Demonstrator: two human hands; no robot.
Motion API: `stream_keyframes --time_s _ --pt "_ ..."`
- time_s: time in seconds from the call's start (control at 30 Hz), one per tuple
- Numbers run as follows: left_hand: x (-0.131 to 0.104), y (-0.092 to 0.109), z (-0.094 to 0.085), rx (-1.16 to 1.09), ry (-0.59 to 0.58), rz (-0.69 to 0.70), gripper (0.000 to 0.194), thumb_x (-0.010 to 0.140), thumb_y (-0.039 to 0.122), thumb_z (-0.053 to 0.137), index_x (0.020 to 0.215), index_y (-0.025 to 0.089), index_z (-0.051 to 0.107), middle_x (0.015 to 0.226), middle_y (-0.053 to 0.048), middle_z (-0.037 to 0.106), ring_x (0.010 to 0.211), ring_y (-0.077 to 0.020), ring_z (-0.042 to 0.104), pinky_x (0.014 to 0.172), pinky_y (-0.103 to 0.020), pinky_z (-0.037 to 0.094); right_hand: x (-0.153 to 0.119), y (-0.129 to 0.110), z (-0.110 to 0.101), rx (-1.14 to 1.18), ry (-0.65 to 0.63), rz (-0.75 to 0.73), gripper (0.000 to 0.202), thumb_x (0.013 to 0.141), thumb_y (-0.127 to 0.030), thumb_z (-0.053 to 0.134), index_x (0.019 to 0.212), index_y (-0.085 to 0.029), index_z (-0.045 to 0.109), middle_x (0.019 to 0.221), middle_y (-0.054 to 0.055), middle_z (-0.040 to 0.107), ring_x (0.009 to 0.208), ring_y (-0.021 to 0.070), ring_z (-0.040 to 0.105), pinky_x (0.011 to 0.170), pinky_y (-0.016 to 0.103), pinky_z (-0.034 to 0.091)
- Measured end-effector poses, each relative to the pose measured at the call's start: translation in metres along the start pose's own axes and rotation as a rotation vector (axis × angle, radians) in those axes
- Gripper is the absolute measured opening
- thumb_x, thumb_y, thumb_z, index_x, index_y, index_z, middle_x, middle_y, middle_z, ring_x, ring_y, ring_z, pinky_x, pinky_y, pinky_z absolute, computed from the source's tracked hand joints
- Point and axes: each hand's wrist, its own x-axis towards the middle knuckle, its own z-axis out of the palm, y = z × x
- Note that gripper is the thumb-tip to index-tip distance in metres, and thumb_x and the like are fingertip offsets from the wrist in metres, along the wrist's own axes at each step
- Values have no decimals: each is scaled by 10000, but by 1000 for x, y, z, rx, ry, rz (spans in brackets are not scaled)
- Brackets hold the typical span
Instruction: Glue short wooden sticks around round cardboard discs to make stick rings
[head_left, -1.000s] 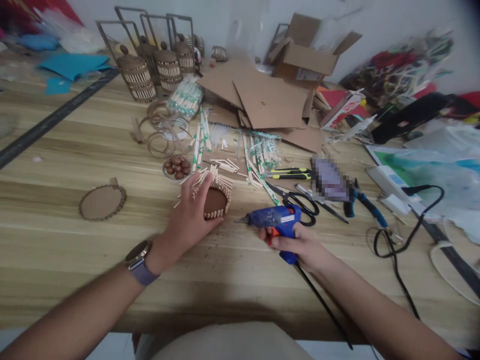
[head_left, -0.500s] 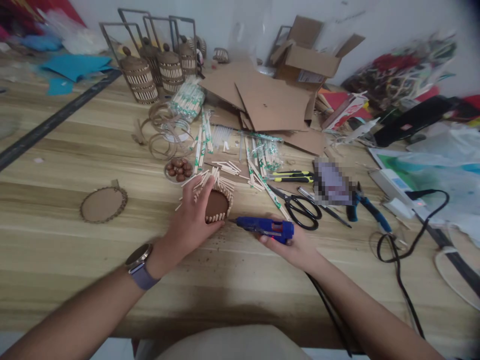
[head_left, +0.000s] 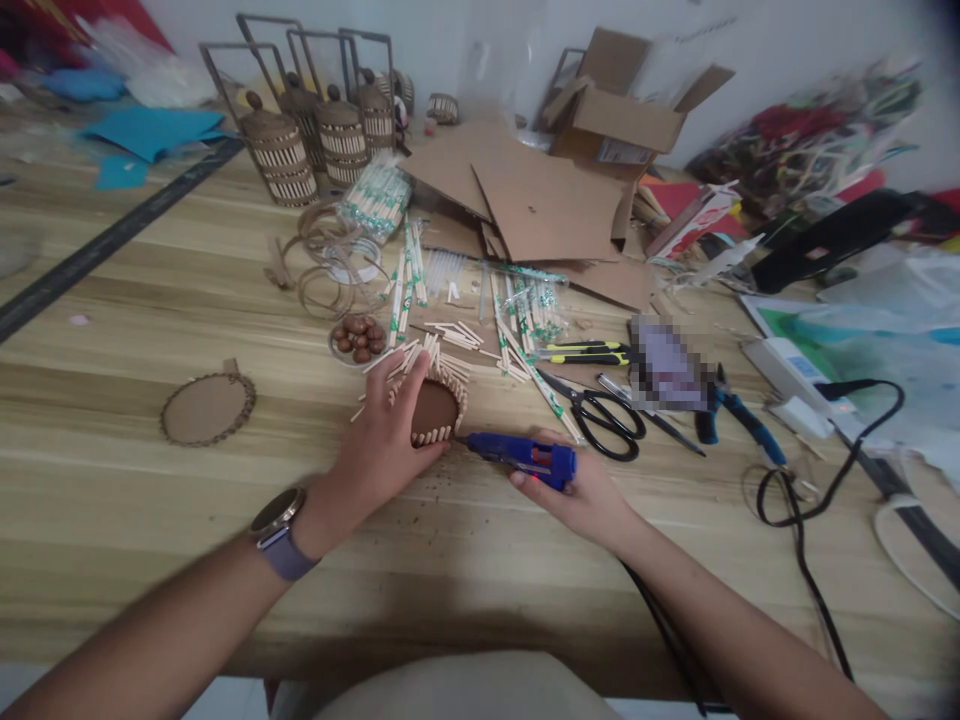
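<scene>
My left hand (head_left: 379, 435) curves round the left side of a round brown base (head_left: 436, 408) edged with short upright wooden sticks, thumb at its near edge. In my right hand (head_left: 581, 495) is a blue glue gun (head_left: 525, 456), its nozzle touching or almost touching the near right rim of the base. Loose cut sticks (head_left: 454, 338) lie just behind it. A bowl of brown balls (head_left: 358, 340) stands behind my left hand. To the left lies a cardboard oval (head_left: 208, 408) with a braided edge.
Black scissors (head_left: 611, 425), a yellow-black cutter (head_left: 589, 353) and blue pliers (head_left: 750, 425) lie to the right, near a black cable (head_left: 799, 545). Cardboard sheets (head_left: 547, 205), wrapped chopsticks (head_left: 379, 195) and lantern-shaped stick containers (head_left: 281, 155) are at the back.
My right hand has moved slightly left with the glue gun, bringing the nozzle closer to the base's rim. My left hand holds its place.
</scene>
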Motion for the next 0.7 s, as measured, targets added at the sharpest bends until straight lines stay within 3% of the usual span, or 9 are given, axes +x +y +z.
stream_keyframes --time_s 0.7 --pt "-1 -2 2 -14 -2 -9 1146 698 251 882 1573 355 150 1504 -151 312 1439 -414 361 1072 -609 501 1 3 2 -11 8 -6 284 936 -439 579 773 -212 632 752 48 660 711 203 622 645 310 481"
